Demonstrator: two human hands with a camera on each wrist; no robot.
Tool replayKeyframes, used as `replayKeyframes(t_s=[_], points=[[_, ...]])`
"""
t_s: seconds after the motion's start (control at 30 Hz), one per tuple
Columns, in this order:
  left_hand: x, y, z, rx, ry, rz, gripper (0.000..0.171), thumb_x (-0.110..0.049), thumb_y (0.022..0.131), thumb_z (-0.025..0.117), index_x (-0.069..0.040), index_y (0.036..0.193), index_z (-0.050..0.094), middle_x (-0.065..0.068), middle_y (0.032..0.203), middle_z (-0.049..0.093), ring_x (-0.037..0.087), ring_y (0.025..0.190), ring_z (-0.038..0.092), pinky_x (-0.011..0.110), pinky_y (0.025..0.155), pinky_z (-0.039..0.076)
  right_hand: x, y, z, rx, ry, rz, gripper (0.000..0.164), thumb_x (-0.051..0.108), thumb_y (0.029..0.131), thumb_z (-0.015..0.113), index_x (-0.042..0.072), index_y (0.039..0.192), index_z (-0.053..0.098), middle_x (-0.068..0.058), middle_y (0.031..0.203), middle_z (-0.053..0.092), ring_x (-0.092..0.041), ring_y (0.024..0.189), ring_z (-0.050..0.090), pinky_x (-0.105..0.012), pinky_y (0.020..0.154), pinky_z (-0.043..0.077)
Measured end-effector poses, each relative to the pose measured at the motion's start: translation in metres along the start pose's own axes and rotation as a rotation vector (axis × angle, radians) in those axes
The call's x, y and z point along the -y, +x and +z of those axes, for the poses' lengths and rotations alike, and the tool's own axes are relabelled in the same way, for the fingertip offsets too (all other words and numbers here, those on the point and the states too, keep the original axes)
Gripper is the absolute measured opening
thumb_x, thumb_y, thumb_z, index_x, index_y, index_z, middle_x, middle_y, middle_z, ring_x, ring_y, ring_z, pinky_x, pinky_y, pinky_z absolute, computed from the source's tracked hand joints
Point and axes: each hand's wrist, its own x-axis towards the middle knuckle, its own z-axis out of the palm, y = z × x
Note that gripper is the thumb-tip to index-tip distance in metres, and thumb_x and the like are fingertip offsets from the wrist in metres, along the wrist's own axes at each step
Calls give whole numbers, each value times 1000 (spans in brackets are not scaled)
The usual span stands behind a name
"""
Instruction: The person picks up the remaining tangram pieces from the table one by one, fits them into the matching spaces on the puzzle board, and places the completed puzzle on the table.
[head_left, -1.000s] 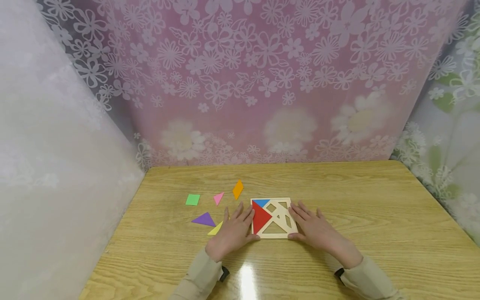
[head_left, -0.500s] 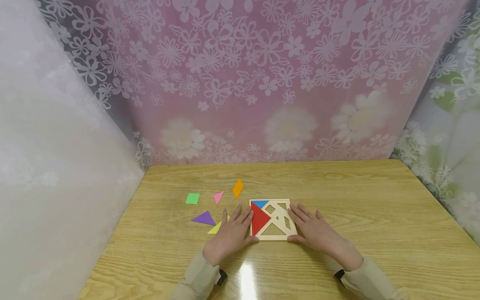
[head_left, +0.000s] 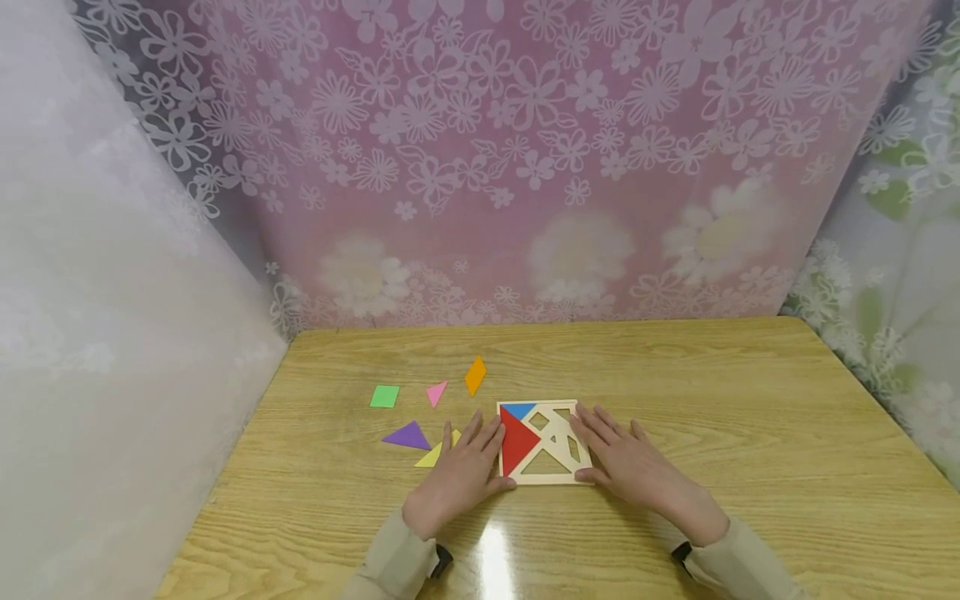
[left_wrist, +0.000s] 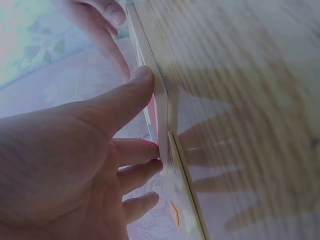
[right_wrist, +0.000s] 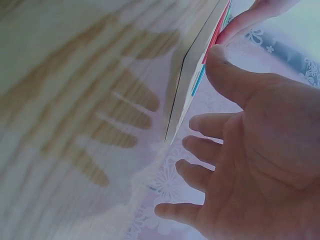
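A pale wooden tangram board [head_left: 547, 479] lies on the table between my two hands. A red triangle [head_left: 517, 442] and a blue triangle [head_left: 519, 411] sit in its left part; the other cut-outs show bare. My left hand [head_left: 459, 473] lies at the board's left side, its fingers extended, two fingertips and the thumb touching the rim in the left wrist view. At the opposite side is my right hand [head_left: 633, 468], with spread, fairly straight fingers and the thumb at the near corner. A yellow triangle [head_left: 435, 454] is partly covered by my left hand.
Left of the board lie a purple triangle [head_left: 408, 436], a green parallelogram-looking piece [head_left: 385, 396], a pink triangle [head_left: 437, 393] and an orange parallelogram [head_left: 476, 376]. The wooden table [head_left: 750, 400] ends at a flowered pink curtain [head_left: 480, 167] behind.
The board has slid slightly toward me and a little to the left, with both hands staying at its sides. The loose pieces keep their places on the table.
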Motion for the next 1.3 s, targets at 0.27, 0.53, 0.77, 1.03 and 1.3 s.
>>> replayKeyframes(t_s=[0.27,0.53,0.77,1.03,1.3], points=[[-1,0,0,1,-8,-3,78,-48,95,65,-2,154,41,11,162,35,37,152,24,70,115,21,1,1,0,29,19,11,76,39,96,66,1,155,38,-19,161,34,-43,146,33,-79,104,26],[0,0,3,-13,-20,4,78,-48,95,65,-2,153,41,12,162,35,38,151,26,71,114,21,-1,-1,0,95,96,43,81,43,96,65,4,158,32,-17,164,28,-44,148,29,-81,105,19],[-1,-1,1,-28,-11,11,78,-47,94,67,-2,153,43,12,161,37,38,150,28,71,114,23,-3,0,0,107,115,48,81,45,97,63,4,159,30,-17,165,26,-45,147,29,-82,104,21],[2,0,3,-21,-48,9,79,-47,94,67,-2,154,41,12,162,36,38,151,27,72,114,21,-2,0,0,111,120,53,81,46,98,63,6,159,30,-16,165,26,-45,147,30,-82,102,23],[24,3,-14,-148,-168,-25,59,-32,100,64,-2,149,48,20,154,44,44,147,31,74,112,22,-2,0,-1,114,123,52,80,45,98,63,5,159,30,-16,165,25,-45,147,31,-82,101,25]])
